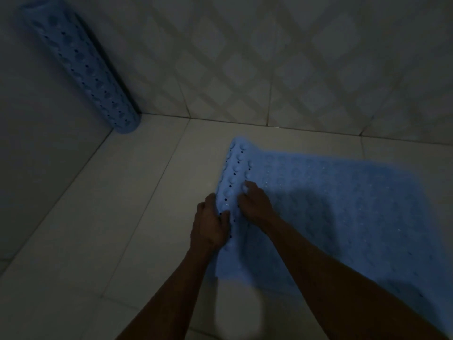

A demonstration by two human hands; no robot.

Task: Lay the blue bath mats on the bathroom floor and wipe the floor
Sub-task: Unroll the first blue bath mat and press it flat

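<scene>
Bath mat (331,217): unrolling in progress; left hand (208,224) and right hand (255,202) grip its curled edge (232,173). Next, flatten it onto the floor (122,204).

Both bare forearms reach in from six and five o'clock, converging toward twelve. The left hand (210,223) lies knuckles up, its fingers curled over an edge and its thumb pressed alongside. The right hand (255,201) sits just at its two o'clock, fingers bent and fingertips pressing down.

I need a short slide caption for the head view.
Both hands unroll a blue bath mat on floor tiles.
</scene>
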